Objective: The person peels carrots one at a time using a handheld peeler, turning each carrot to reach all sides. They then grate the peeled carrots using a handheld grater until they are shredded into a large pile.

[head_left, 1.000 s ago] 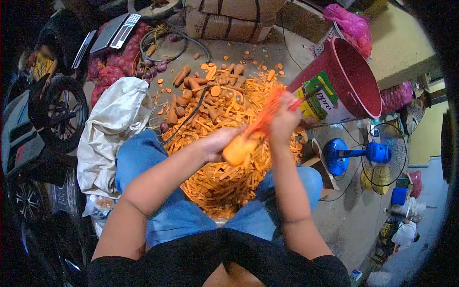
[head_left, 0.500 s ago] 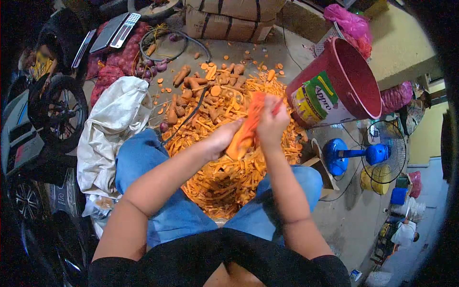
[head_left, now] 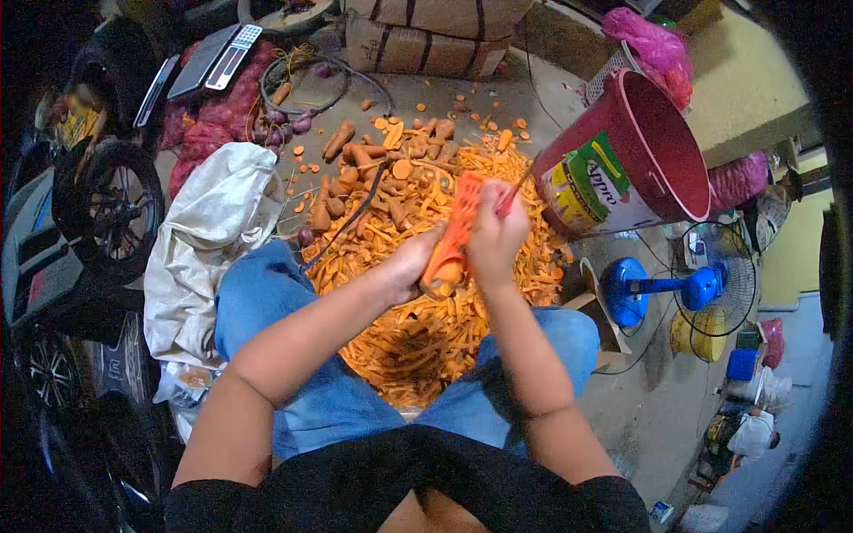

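Note:
My left hand (head_left: 416, 259) is closed around the near end of a carrot (head_left: 451, 272). Along the carrot lies an orange-red slotted piece (head_left: 464, 213), which looks like plastic. My right hand (head_left: 496, 233) is shut on a red-handled knife (head_left: 506, 202), its thin blade pointing up and to the right, beside the slotted piece. Whether the right fingers also grip that piece is hidden. Beneath both hands spreads a large heap of cut carrot strips (head_left: 400, 329), between my bent knees. Whole carrots (head_left: 355, 164) lie at its far side.
A red bucket (head_left: 569, 147) stands tilted-looking at the right, near a blue fan (head_left: 626, 289). On the left are a white sack (head_left: 209, 231), net bags of onions (head_left: 233, 107), a scale (head_left: 209, 62) and a motorcycle wheel (head_left: 115, 200). Cartons (head_left: 426, 49) stand behind.
The right hand has shifted slightly down and left, and the knife blade now shows pointing up-right. The slotted piece, blurred before, is sharper. The left hand stays nearly in place.

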{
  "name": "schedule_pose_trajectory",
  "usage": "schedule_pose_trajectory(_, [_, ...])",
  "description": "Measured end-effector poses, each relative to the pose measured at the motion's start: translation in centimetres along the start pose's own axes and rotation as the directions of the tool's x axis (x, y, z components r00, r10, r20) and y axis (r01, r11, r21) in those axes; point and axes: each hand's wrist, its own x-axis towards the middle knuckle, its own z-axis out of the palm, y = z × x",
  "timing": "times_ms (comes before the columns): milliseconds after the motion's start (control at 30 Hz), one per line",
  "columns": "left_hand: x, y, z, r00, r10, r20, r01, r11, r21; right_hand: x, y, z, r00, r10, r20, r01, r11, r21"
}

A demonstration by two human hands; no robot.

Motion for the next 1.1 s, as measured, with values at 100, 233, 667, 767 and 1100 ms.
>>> schedule_pose_trajectory(100, [-1.4,0.8,1.7,0.998,-0.066,-0.014,0.067,0.984,0.165,5.5,4.9,-3.0,0.925,-0.112,-0.363,0.076,0.991,-0.114])
schedule_pose_trajectory(233, [-1.7,-0.3,2.3,0.996,-0.054,0.071,0.040,0.982,0.184,7.3,5.1,-6.3,0.818,0.051,-0.573,-0.001,0.996,0.087])
schedule_pose_trajectory(667, [-0.8,0.0,2.3,0.999,0.034,-0.037,-0.028,0.990,0.140,5.8,5.9,-2.9,0.889,-0.186,-0.419,0.111,0.974,-0.196])
schedule_pose_trajectory(767, [-0.7,-0.6,1.9,0.999,0.032,0.030,-0.036,0.984,0.177,7.3,6.7,-5.3,0.835,0.063,-0.547,-0.004,0.994,0.108])
schedule_pose_trajectory(1100, [0.9,-0.1,0.6,0.999,-0.021,-0.031,0.016,0.990,-0.139,2.1,2.0,-0.5,0.965,-0.096,-0.245,0.116,0.991,0.071])
